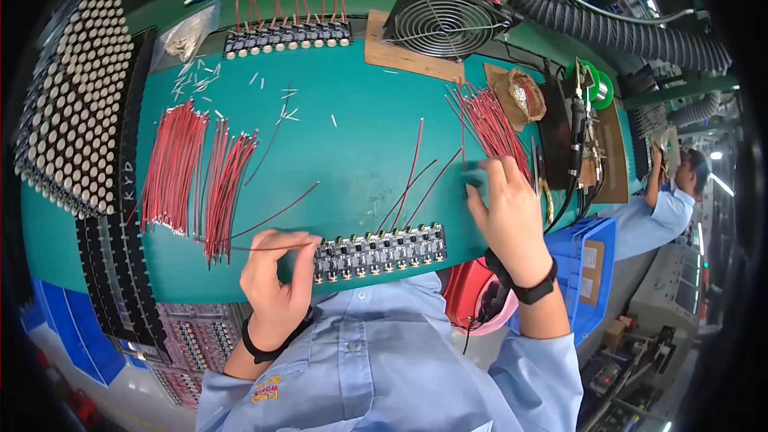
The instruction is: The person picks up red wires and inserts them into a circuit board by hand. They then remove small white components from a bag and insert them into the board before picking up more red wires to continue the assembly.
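Observation:
A strip of small black circuit modules [380,254] lies along the near edge of the green mat, with several thin red and dark wires [414,164] rising from its middle. At the strip's left end my left hand [278,276] is closed, thumb and forefinger pinching a thin red wire [246,249] that trails leftward. My right hand [516,220] hovers over the mat right of the strip, thumb and fingers apart, nothing visible between them. Its fingertips are beside a bundle of red wires [488,116]. Another loose red wire [280,212] lies just beyond my left hand.
Two red wire piles [174,168] lie at the left, below scattered white sleeves [196,80]. A wired module strip [288,38] and a fan [448,16] stand at the back. Soldering tools [578,124] and a solder spool [600,88] are right. Another person [668,204] sits far right.

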